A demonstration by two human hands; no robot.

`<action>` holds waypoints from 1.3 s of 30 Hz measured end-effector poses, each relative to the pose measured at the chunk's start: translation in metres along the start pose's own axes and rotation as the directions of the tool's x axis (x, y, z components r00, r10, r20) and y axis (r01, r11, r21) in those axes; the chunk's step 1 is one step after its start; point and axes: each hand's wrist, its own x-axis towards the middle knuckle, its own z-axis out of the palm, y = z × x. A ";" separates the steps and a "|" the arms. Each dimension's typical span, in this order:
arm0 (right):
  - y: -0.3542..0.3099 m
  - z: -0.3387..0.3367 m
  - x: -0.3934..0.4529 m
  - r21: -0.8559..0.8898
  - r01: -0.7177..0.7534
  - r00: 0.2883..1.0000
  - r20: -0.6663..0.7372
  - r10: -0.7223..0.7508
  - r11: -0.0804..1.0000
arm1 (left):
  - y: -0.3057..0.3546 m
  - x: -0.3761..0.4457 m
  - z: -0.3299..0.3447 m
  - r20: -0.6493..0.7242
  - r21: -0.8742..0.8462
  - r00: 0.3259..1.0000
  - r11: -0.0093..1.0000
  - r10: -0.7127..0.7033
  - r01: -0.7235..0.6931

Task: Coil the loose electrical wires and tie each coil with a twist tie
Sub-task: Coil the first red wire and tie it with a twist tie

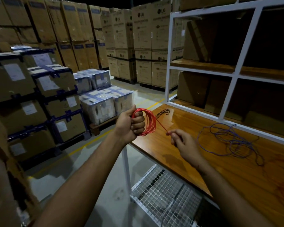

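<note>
My left hand (129, 123) grips a coil of red wire (150, 122), held up just off the near-left corner of the wooden table (187, 163). The coil's free end runs down and right to my right hand (182, 143), which pinches it between thumb and fingers above the table. A loose tangle of blue wire (231, 140) lies on the table to the right of that hand. Several thin dark twist ties (162, 112) lie near the table's far left corner.
A white metal shelf frame (169, 63) with cardboard boxes stands behind the table. A wire mesh shelf (164, 194) sits under the tabletop. Stacked cartons (143, 46) and wrapped boxes on pallets (103, 102) fill the floor to the left, with yellow floor lines (82, 148) between.
</note>
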 end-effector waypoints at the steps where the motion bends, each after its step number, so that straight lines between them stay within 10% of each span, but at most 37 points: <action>1: -0.003 0.006 -0.007 -0.017 0.021 0.997 -0.077 -0.022 1.000 | 0.000 0.001 0.000 -0.003 -0.017 1.000 1.000 0.008 -0.008; 9: -0.042 0.035 -0.037 -0.239 0.433 0.877 -0.114 -0.467 0.869 | -0.010 0.013 0.009 -0.054 -0.077 0.995 0.993 0.087 -0.091; 18: -0.061 0.027 -0.032 -0.262 0.572 0.812 0.049 -0.581 0.777 | -0.033 0.012 0.012 -0.001 -0.168 0.995 0.981 0.100 -0.099; 29: -0.069 0.033 -0.038 -0.391 0.280 0.831 -0.358 -0.426 0.876 | -0.070 0.003 0.026 -0.034 -0.318 0.990 0.938 0.138 -0.142; 35: -0.083 0.004 -0.035 0.062 0.245 0.964 -0.125 -0.236 0.968 | -0.069 -0.002 0.019 -0.123 -0.309 0.991 0.947 0.055 -0.091; 39: -0.094 -0.014 -0.022 0.014 0.331 0.944 0.017 -0.331 0.944 | -0.078 -0.008 0.011 -0.189 -0.148 0.981 0.986 0.049 -0.078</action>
